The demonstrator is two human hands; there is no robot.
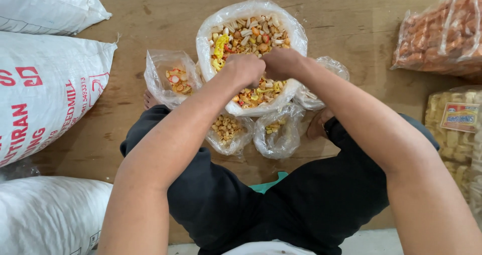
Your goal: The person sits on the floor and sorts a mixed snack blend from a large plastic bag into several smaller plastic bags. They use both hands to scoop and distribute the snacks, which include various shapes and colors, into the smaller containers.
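Both hands sit knuckles-up, side by side and touching, over the middle of the big clear bag of mixed snack pieces. Left hand: fingers curled under, grip looks closed, but what's inside is hidden, can't tell if it holds anything. Right hand: same, fist-like, fingers tucked down toward the mix, contents of the grip not visible.

The big bag stands open on the wooden floor, centre of scene, just beyond the person's knees. Mix is tan tubes, orange balls, yellow curls, red-white bits.

Around it, four small clear bags, all open and touching or just beside the big one:
- left small bag, pink-orange pieces inside
- near-left small bag, tan ring-shaped pieces
- near-centre small bag, a few yellow bits at the bottom
- right small bag, partly behind the right forearm, contents unclear

Person sits cross-legged, black shorts; bare toes show on both sides of the bags.

Left side: white woven sacks stacked, red print. Far right: clear bag of orange crackers; near it, right edge, packet of pale yellow crackers.
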